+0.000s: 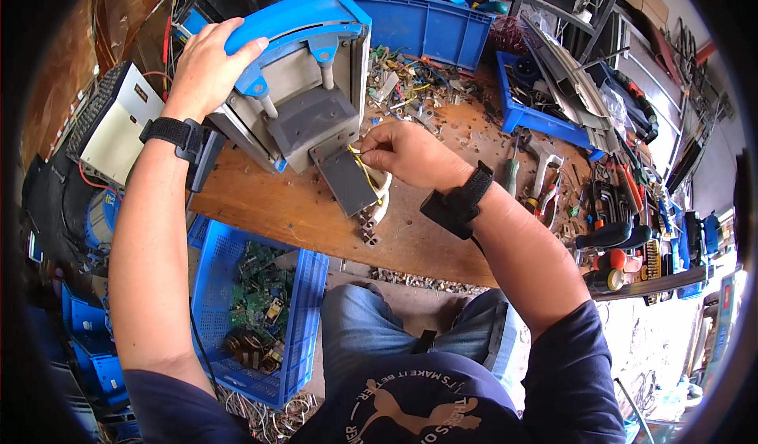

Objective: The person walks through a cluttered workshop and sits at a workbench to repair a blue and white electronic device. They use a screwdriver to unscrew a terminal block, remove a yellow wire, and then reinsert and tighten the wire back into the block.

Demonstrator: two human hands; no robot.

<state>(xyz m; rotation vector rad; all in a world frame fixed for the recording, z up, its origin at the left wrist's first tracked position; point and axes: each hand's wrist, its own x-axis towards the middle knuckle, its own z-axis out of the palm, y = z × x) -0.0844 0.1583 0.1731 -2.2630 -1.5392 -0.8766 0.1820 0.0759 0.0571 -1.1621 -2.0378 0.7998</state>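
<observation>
A metal assembly with a blue curved top bar [300,13] and two blue brackets on rods stands tilted on the wooden bench [426,231]. My left hand [207,65] grips its upper left corner, thumb across the blue bar. A dark rectangular box [341,182] is attached low on the assembly, with a yellow-green wire [359,163] and a pale cable with connectors beside it. My right hand [407,152] is pinched at the box's upper right, by the wire; its fingertips partly hide what they hold.
Blue crates [418,29] stand behind and at right [545,128], amid scrap pieces [410,80]. Pliers, screwdrivers [512,167] and other tools crowd the right side. A silver boxed unit [110,140] sits at left. A crate [304,302] of circuit boards is below the bench.
</observation>
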